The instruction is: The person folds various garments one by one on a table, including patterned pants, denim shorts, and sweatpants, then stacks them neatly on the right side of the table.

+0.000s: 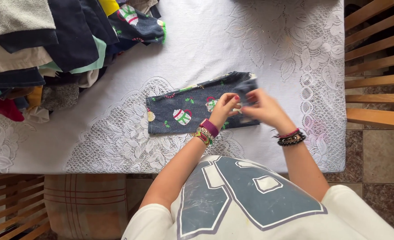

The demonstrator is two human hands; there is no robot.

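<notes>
**Overhead, two hands meet on a folded print garment**

From my remote seat I see, at far left, a heap of clothes (50, 49) cut off by the frame's top and left edges; its lower layers are hidden. Beside it the white lace tablecloth (117, 142) covers the table. At centre lies the dark blue patterned garment (183, 109), folded flat. The left hand (223, 106), with bands at the wrist, is curled and pinching the garment's right end. The right hand (263, 109) is motion-blurred; it appears closed on the same end, though I cannot make out its fingers. The cloth beneath both hands is hidden. At right, a wooden chair (375, 66) is cropped by the edge.
</notes>
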